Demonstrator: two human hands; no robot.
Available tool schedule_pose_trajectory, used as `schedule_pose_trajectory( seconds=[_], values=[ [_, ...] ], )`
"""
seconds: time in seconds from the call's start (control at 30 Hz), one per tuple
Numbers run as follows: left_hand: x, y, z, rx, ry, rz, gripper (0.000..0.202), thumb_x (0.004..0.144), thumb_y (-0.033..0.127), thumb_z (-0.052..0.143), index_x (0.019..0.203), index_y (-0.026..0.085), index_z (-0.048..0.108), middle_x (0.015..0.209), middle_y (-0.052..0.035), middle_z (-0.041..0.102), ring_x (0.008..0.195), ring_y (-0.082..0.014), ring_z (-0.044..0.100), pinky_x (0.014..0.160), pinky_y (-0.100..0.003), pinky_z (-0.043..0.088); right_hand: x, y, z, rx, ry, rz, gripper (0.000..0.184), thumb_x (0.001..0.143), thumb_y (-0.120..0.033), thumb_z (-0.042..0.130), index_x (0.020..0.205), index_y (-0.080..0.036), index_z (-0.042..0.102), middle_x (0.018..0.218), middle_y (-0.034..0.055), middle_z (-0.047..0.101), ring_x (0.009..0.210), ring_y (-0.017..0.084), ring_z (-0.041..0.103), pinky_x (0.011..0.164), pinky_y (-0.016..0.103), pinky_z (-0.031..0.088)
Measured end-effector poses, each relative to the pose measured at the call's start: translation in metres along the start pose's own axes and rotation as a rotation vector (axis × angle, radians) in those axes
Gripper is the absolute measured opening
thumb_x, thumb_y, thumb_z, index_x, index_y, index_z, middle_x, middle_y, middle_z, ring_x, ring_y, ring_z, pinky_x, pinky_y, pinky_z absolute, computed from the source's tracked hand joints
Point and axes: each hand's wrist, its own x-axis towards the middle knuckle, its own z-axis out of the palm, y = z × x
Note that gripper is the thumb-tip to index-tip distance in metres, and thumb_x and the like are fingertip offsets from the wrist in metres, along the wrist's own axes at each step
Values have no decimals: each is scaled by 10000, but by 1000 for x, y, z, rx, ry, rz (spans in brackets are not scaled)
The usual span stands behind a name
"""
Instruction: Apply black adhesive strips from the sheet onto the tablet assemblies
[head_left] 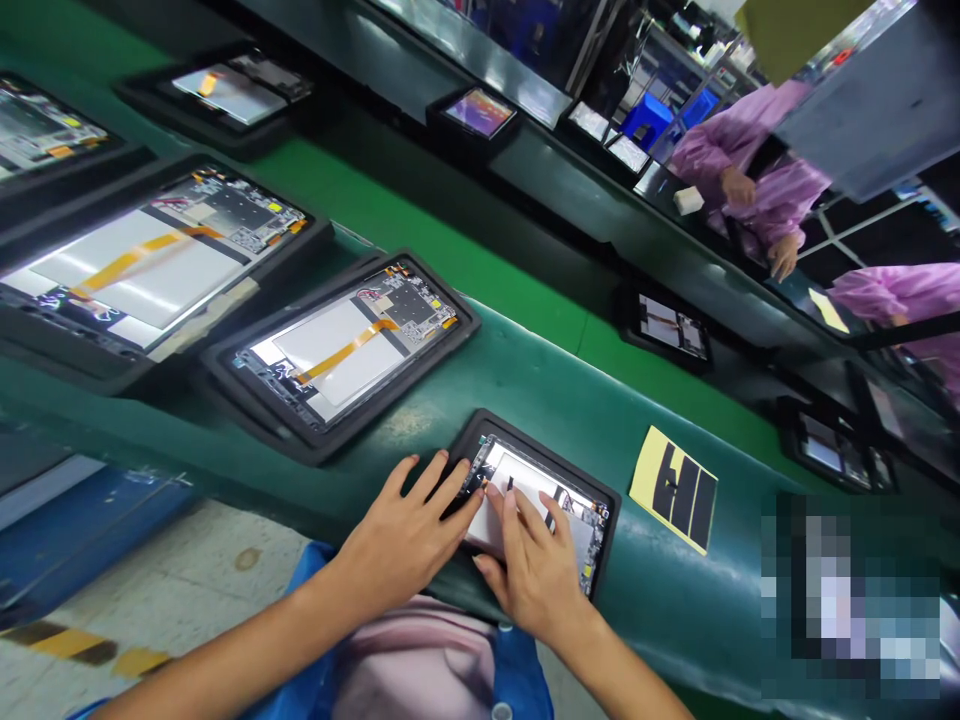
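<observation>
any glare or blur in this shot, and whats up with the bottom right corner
Head view: bright glare on the large open tablet at left; head view: the background pink sleeve looks softer than the tablet under the hands; head view: a pixelated block covers the lower right, hiding details.

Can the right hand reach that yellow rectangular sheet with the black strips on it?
Probably yes. The right hand touches the open silver-and-black tablet, and the yellow sheet lies to its right. Only the black rectangular tray's rim and some smooth green work surface seem to be between them.
</observation>
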Motion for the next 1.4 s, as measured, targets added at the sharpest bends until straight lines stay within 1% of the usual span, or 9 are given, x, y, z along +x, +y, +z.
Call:
schedule_pose_trajectory(
  seconds=[0.07,0.13,0.37,0.6,0.9,1.1,1.17,1.27,1.4],
  values=[
    [-1,1,1,-3,14,-9,369,988,404,581,1311,259,686,1382,-114,672,1287,-365,563,1061,-551,380,0,1,-1,18,-5,-7,643,1110,-316,344,1608,64,199,1299,167,733,1212,291,634,1118,470,367],
    [-1,0,1,-17,34,-16,357,987,399,586,1298,262,693,1363,-111,683,1269,-358,574,1051,-542,386,0,2,-1,37,-23,-21,666,1111,-311,339,1622,64,132,1315,171,724,1227,290,627,1107,474,377],
    [0,-5,1,-86,57,-19,351,983,400,594,1293,271,695,1345,-93,694,1264,-346,575,1058,-530,382,-4,10,-2,87,-97,-47,704,1097,-283,356,1635,41,40,1383,178,682,1305,295,584,1104,495,382],
    [-1,-7,2,-145,52,-25,351,995,412,574,1297,284,698,1354,-91,689,1257,-338,577,1065,-524,377,-6,20,-3,133,-167,-85,699,1080,-254,382,1636,30,67,1442,170,641,1320,304,571,1117,510,372],
    [-3,-9,6,-193,72,-23,367,997,416,565,1320,290,686,1371,-89,671,1272,-333,556,1099,-521,350,-7,33,-4,145,-203,-130,685,1079,-252,382,1641,4,84,1409,163,667,1419,292,504,1156,514,334],
    [-4,-9,7,-207,63,-24,353,994,421,570,1296,290,697,1380,-91,660,1277,-327,554,1113,-519,346,-8,37,-5,150,-225,-172,702,1081,-261,396,1633,32,76,1393,182,674,1427,295,493,1181,534,313],
    [-3,-9,7,-208,53,-27,360,986,426,585,1305,296,691,1381,-90,658,1278,-323,553,1114,-516,353,-8,37,-6,133,-248,-169,709,1077,-289,416,1634,24,108,1405,191,664,1438,302,486,1191,538,308],
    [-3,-10,6,-208,38,-25,368,993,429,576,1320,296,679,1382,-88,658,1280,-324,550,1111,-518,355,-8,36,-7,111,-278,-141,656,1085,-316,397,1627,-5,197,1440,161,646,1478,304,443,1238,539,242],
    [-3,-10,6,-201,27,-18,363,1007,437,549,1312,289,679,1397,-95,648,1292,-330,540,1113,-526,344,-6,36,-8,133,-259,-142,597,1105,-305,332,1605,8,243,1442,142,648,1547,273,341,1278,520,173]
  ],
)
